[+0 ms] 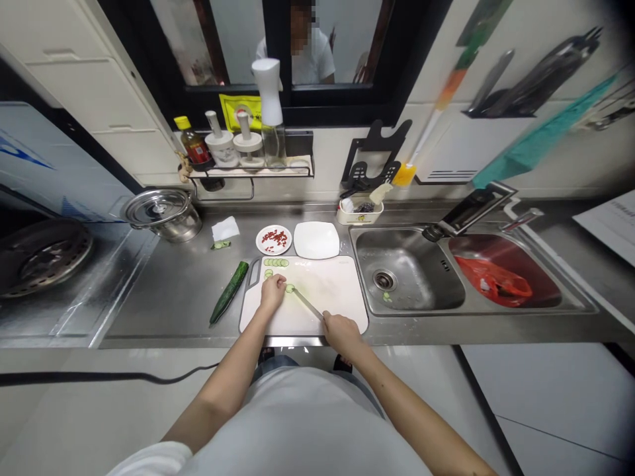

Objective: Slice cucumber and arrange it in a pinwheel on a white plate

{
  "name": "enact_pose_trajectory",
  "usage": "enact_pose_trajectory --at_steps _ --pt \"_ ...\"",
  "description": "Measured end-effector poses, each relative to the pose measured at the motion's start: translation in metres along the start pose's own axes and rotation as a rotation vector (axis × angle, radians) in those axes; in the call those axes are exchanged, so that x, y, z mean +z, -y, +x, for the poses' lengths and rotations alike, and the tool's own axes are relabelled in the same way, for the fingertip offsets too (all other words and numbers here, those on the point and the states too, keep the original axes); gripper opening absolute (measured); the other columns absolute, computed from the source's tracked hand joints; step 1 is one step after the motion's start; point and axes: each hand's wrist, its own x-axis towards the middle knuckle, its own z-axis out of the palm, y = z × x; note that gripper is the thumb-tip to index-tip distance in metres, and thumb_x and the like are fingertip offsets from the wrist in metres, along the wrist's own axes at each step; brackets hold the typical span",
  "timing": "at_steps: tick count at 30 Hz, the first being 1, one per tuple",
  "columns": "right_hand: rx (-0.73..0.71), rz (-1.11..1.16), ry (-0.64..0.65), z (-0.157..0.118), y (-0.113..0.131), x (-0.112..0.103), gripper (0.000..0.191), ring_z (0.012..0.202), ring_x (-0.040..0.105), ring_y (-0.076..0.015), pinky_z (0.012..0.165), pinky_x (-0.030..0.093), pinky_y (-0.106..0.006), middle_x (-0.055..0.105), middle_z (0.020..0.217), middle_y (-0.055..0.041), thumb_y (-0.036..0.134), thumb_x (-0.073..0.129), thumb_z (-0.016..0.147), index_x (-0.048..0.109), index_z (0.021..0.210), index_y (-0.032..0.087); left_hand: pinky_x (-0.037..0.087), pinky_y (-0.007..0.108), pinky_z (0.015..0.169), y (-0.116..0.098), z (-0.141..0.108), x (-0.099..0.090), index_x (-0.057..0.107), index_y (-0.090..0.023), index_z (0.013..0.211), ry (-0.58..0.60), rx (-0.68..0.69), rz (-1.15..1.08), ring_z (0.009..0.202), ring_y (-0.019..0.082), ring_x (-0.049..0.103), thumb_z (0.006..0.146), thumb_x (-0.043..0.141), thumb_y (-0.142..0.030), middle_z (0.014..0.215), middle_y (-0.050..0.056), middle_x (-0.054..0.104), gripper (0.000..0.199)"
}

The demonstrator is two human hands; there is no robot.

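A white cutting board [342, 284] with a grey edge lies in front of me on the steel counter. My right hand [343, 332] is wrapped round the handle of a knife [308, 304], whose blade points up and left across the board. At the blade's tip is a pale cucumber slice [290, 289]. My left hand [272, 291] rests on the board with its fingers curled together beside that slice; what they pinch, if anything, is hidden. Behind it runs a row of overlapping cucumber slices [276, 262]. A cucumber [229, 293] with a cut end lies left of the board.
Behind the board stand a plate of small red pieces [274, 239] and a bare white plate [316, 240]. At right is a double sink [411, 264] with a red plastic bag [493, 281]. A lidded pot [166, 215] and a paper towel [225, 228] are at left.
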Motion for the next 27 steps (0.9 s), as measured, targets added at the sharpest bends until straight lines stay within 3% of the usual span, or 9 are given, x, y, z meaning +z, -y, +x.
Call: enact_pose_trajectory --at_steps 27 --pt "-0.037 -0.019 0.127 0.012 0.009 -0.044 0.033 0.1 0.065 -0.0247 0.075 0.047 -0.032 0.068 0.104 -0.0169 0.01 0.036 0.091 0.056 0.117 0.013 0.047 0.025 0.076 0.001 0.008 -0.001 0.071 -0.017 0.088 0.044 -0.043 0.012 0.077 0.016 0.064 0.077 0.058 -0.01 0.078 0.003 0.07 0.018"
